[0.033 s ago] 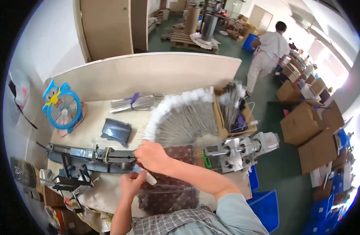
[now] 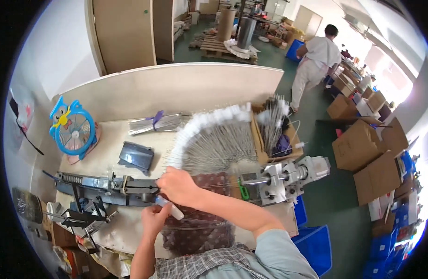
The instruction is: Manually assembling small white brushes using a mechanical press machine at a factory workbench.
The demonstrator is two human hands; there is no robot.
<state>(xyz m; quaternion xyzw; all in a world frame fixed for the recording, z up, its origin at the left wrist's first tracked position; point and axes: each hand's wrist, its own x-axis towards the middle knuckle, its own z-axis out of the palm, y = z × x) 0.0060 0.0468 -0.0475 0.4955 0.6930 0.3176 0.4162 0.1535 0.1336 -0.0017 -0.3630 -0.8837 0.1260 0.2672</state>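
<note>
Left of both hands, the long metal jig point(image 2: 107, 183) lies across the worktop point(image 2: 111, 139), its axis running left to right. The left hand point(image 2: 154, 218) pinches a small white tube point(image 2: 174, 211), which slants down to the right just below the right hand point(image 2: 179, 186). The right hand is closed over thin wires beside the jig's end; beyond it, white-tipped wires point(image 2: 214, 139) fan out.
</note>
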